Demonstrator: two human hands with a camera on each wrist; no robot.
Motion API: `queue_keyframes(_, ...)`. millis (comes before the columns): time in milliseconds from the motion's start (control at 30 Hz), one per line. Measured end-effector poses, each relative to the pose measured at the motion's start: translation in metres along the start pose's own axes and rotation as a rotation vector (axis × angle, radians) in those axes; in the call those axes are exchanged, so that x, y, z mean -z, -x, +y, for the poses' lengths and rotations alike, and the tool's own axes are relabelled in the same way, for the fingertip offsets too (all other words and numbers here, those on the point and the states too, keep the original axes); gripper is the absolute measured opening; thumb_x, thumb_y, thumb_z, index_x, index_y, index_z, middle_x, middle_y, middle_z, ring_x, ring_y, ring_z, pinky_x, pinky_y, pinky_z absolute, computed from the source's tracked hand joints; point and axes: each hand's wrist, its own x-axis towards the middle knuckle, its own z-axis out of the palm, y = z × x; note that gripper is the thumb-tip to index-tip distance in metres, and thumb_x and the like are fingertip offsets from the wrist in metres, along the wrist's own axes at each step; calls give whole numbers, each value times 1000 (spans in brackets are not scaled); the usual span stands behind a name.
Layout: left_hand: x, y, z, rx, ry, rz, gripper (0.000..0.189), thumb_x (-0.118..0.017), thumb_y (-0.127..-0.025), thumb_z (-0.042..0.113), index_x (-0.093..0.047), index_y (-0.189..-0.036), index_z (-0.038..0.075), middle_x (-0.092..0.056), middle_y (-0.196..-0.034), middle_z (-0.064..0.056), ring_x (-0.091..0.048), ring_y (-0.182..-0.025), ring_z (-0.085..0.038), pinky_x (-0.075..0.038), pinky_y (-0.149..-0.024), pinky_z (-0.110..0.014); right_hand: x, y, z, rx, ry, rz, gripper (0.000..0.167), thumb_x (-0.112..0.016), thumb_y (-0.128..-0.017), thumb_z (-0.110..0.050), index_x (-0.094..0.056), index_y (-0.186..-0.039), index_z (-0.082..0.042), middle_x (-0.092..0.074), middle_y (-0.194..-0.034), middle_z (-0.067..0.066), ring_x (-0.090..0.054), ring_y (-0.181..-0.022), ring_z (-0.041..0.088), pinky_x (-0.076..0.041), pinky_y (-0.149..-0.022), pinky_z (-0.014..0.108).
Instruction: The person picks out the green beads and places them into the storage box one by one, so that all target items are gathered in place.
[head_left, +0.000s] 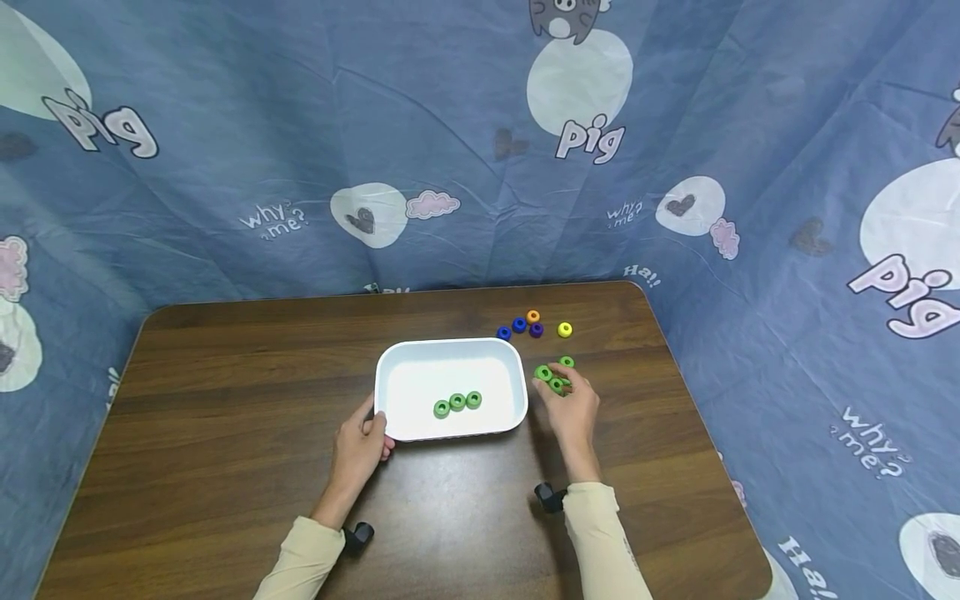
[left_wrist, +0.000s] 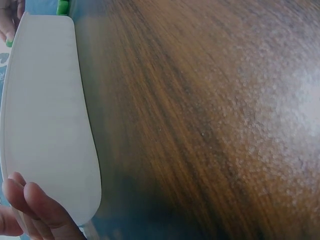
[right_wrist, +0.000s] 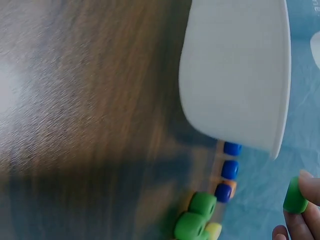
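At its near left corner, a white rectangular tray [head_left: 420, 367] is gripped by my left hand [head_left: 358, 450], thumb at the rim and fingers around the outside. Inside the tray lie three green beads [head_left: 457, 402] with holes. My right hand [head_left: 573, 412], just right of the tray, pinches a green bead [right_wrist: 295, 196] between thumb and fingertips, above the table. Below and beside that hand, several more green beads [right_wrist: 190, 226] sit close together, partly hidden in the head view. In the left wrist view the tray's outer side [left_wrist: 50, 110] shows, with fingers [left_wrist: 45, 205] against it.
Behind the tray's far right corner are blue beads [head_left: 519, 325], a dark purple bead [head_left: 536, 330], an orange bead [head_left: 533, 317] and a yellow bead [head_left: 565, 330]. The brown wooden table [head_left: 225, 433] meets a blue patterned cloth [head_left: 450, 150] at its back and sides.
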Motion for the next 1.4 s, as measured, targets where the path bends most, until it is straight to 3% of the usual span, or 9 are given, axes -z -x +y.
queue_keyframes(500, 1, 1, 0, 2, 5, -11, 54, -48, -101, 21, -41, -154, 8, -65, -59, -2, -59, -49, -11, -53, -50, -23, -29, 12, -21, 116, 18, -79, 32, -84, -80, -21, -76, -110, -16, -73, -110, 15, -67, -100, 33, -56, -84, 46)
queue_keyframes(833, 0, 1, -3, -6, 6, -12, 53, -47, -102, 21, -42, -153, 9, -65, -59, -2, -58, -49, -11, -52, -49, -23, -57, 23, -29, 222, 86, -182, 30, -84, -80, -20, -77, -108, -14, -76, -105, 7, -67, -90, 27, -55, -79, 39)
queue_keyframes(1200, -1, 1, -3, -1, 5, -8, 53, -48, -102, 21, -43, -153, 10, -66, -60, -1, -59, -50, -11, -53, -50, -23, -78, 22, -30, 259, 133, -265, 31, -83, -79, -20, -77, -109, -15, -76, -104, 6, -66, -88, 24, -55, -78, 35)
queue_keyframes(1400, 0, 1, -3, -9, -5, -6, 53, -47, -102, 22, -41, -154, 11, -65, -58, -1, -58, -49, -11, -52, -49, -23, -83, 19, -33, 287, 177, -300, 31, -83, -80, -19, -77, -109, -12, -77, -106, 7, -68, -94, 28, -56, -82, 40)
